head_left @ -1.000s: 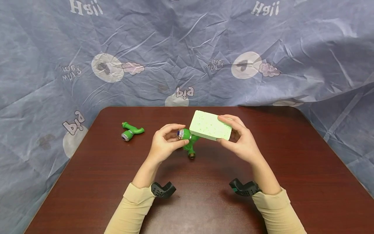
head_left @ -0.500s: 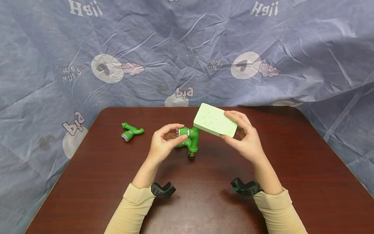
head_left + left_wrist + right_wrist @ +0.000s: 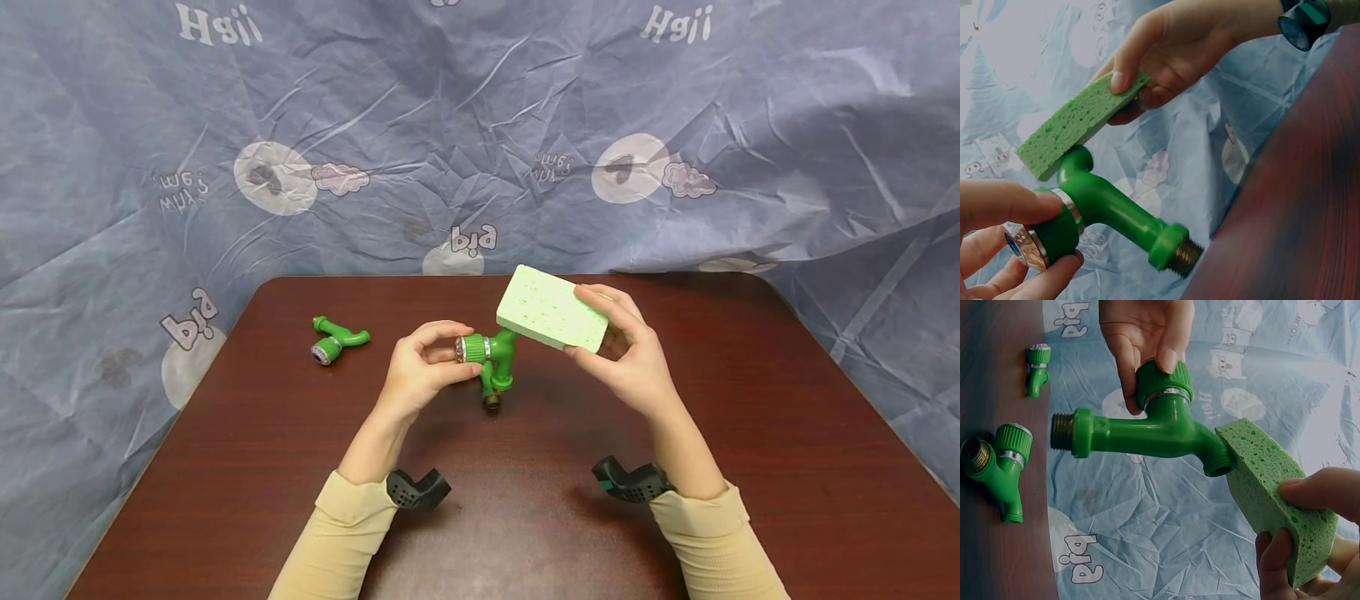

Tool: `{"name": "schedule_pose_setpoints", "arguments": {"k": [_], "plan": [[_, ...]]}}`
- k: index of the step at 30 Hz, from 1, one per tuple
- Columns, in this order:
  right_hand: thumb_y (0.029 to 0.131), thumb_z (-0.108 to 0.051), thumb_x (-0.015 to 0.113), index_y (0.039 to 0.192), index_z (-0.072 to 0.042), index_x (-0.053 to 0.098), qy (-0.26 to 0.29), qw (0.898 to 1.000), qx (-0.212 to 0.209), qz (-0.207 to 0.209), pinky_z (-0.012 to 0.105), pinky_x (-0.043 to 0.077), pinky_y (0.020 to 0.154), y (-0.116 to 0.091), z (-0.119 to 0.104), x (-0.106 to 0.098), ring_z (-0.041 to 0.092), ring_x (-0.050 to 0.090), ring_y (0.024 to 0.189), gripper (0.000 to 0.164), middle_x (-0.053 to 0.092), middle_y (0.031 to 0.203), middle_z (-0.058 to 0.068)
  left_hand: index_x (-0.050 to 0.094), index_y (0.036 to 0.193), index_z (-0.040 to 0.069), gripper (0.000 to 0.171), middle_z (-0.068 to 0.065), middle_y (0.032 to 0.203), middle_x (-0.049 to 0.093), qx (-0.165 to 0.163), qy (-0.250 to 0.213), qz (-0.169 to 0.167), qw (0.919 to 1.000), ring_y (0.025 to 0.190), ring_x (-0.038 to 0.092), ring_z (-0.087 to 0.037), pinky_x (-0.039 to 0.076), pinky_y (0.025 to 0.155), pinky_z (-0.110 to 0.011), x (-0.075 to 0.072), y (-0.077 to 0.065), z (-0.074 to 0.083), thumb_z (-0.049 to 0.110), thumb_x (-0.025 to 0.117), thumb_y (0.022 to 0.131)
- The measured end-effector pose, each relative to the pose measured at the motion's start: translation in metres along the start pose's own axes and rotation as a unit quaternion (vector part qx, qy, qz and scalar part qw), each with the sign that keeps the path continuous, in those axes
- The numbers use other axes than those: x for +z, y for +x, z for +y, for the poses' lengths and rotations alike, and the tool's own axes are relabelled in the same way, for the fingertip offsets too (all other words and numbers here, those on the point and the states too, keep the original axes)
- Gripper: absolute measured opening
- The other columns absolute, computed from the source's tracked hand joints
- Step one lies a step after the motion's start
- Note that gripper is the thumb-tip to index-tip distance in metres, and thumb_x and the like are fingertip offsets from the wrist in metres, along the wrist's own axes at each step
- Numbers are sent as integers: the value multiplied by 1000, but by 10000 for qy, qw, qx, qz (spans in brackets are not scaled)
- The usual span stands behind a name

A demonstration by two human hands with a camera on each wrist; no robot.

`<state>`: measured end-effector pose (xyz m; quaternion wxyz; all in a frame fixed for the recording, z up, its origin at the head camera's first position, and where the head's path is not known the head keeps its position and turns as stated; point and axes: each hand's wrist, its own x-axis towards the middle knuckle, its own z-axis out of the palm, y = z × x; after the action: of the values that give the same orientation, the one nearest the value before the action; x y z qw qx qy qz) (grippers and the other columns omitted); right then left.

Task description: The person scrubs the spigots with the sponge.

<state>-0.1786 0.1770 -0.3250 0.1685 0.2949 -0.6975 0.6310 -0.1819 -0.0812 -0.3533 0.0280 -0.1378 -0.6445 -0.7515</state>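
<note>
My left hand [image 3: 423, 367] pinches the ribbed knob of a green faucet [image 3: 1166, 434] between thumb and fingers, holding it above the table. The faucet's threaded brass inlet points down in the left wrist view. On the other side, my right hand [image 3: 626, 346] grips a light green sponge [image 3: 553, 308] by one end, thumb on one side and fingers on the other. The sponge's free end lies right at the faucet's spout in the right wrist view. In the head view the sponge covers part of the spout.
A second green faucet [image 3: 1004, 469] lies on the brown table [image 3: 480, 517] beneath the held one. Another green faucet [image 3: 337, 337] rests farther left on the table. Behind the table's back edge hangs a wrinkled blue-grey cloth [image 3: 450, 125] with printed figures.
The sponge has shifted up and right with my right hand, showing more of the held faucet. My left hand has turned the faucet about, its knob swinging sideways and then partly back.
</note>
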Motion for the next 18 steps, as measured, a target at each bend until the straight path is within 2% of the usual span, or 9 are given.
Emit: {"name": "schedule_pose_setpoints", "arguments": {"k": [4, 7, 14, 18], "plan": [[69, 24, 64, 130, 7, 49, 18, 10000, 40, -52, 18, 52, 69, 0, 1, 0, 19, 55, 95, 65, 42, 131, 15, 61, 111, -11, 47, -10, 109, 59, -47, -4, -183, 9998, 78, 67, -15, 55, 64, -26, 1, -1, -1, -18, 66, 65], [68, 25, 64, 130, 8, 50, 51, 10000, 13, -5, 18, 52, 68, 0, 1, 1, 19, 55, 95, 65, 42, 131, 14, 60, 112, -10, 46, -13, 104, 62, -71, -30, -171, 9998, 78, 66, -14, 54, 63, -24, 1, -1, -1, -17, 65, 66], [68, 24, 64, 130, 8, 49, -22, 9999, -121, 8, 16, 51, 67, 0, 0, -1, 18, 55, 96, 65, 42, 130, 15, 64, 106, -3, 37, -7, 94, 64, 128, 125, 324, 9993, 70, 66, -15, 50, 58, -22, 1, 0, -2, -7, 73, 71], [69, 24, 64, 130, 8, 49, -13, 9999, -105, -10, 16, 51, 67, 0, -1, -1, 17, 55, 95, 65, 42, 130, 15, 65, 103, -2, 32, -5, 87, 66, 194, 188, 471, 9985, 70, 66, -16, 50, 55, -22, 1, 1, -1, -4, 74, 73]]}}
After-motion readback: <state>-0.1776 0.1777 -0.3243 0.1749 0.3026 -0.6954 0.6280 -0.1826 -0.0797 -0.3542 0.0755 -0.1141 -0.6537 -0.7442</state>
